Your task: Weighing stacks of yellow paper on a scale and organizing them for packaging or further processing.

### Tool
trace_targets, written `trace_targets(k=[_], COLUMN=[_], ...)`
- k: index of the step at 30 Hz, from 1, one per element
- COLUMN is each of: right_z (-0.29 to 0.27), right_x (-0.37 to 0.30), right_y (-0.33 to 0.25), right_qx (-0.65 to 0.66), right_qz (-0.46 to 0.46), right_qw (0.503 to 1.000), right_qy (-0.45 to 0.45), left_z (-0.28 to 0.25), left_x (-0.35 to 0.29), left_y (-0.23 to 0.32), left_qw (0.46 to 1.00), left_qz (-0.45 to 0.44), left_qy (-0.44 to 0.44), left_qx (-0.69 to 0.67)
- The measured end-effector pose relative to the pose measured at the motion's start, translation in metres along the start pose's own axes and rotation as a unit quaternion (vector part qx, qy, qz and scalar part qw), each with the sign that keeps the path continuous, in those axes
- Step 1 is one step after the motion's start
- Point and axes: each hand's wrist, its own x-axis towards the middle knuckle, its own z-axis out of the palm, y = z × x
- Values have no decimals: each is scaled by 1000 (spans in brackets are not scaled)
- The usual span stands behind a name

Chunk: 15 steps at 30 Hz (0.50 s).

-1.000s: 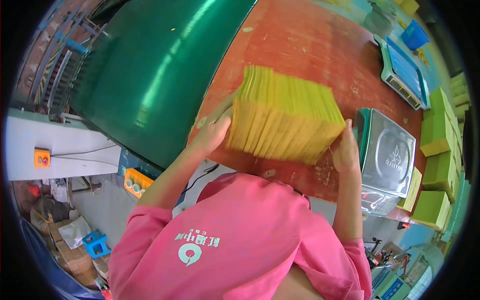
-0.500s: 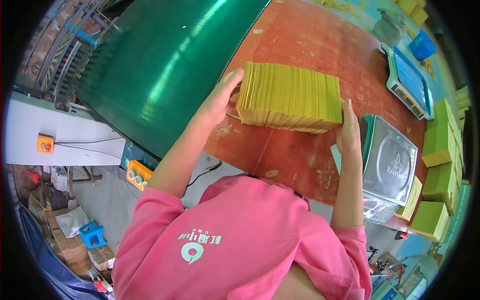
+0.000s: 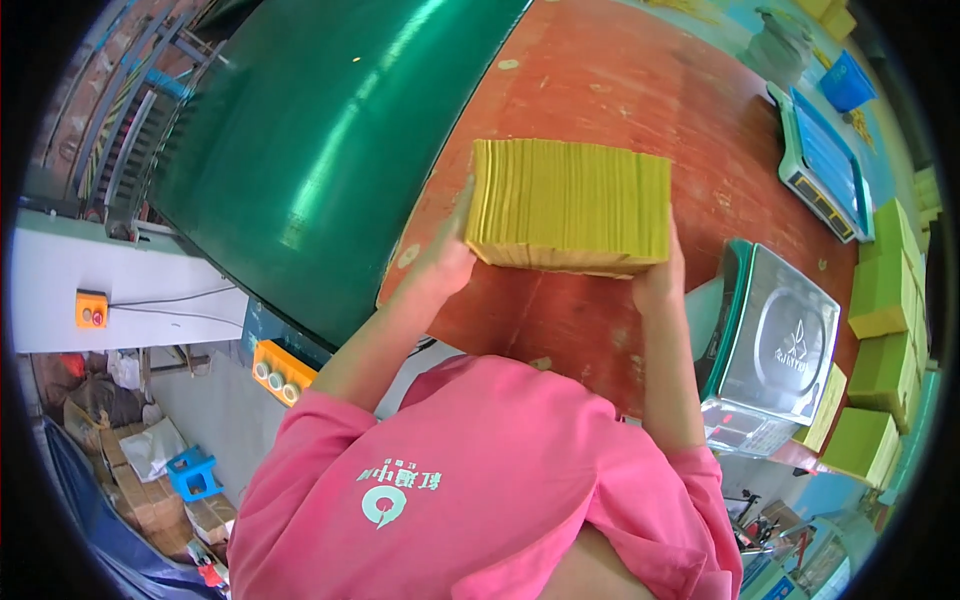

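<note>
Between my two hands is a thick stack of yellow paper sheets [image 3: 570, 200], its many edges facing up, over the red tabletop [image 3: 590, 70]. My left hand [image 3: 450, 248] presses on the stack's left end, fingers partly hidden behind it. At the opposite end, my right hand [image 3: 658, 270] grips the lower right corner, its fingers mostly out of sight. Whether the stack touches the tabletop or hangs just above it I cannot tell.
A green conveyor belt [image 3: 300, 130] runs along the left. To the right stand a scale with a steel pan [image 3: 790, 330], a blue-topped scale [image 3: 825, 150] and several yellow paper blocks [image 3: 880, 295]. Farther back is a blue bin [image 3: 847, 82]. An orange button box [image 3: 280, 372] sits beside the belt.
My right hand has come inward and lower, from beside the stack to a grip on its right end. The stack looks squeezed tighter and sits slightly left. My left hand has shifted lower.
</note>
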Motion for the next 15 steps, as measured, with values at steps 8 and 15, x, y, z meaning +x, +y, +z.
trace_targets(k=[8, 15], right_z=[-38, -37], right_x=[-10, -5], right_y=[6, -22], right_qx=[-47, -1], right_qz=[-18, -17], right_qw=[999, 999], right_qy=[15, -43], left_z=[8, 10], left_x=[-9, -3], left_y=[23, 47], left_qw=[951, 992], left_qz=[13, -74], left_qy=[-48, -68], left_qx=[304, 72])
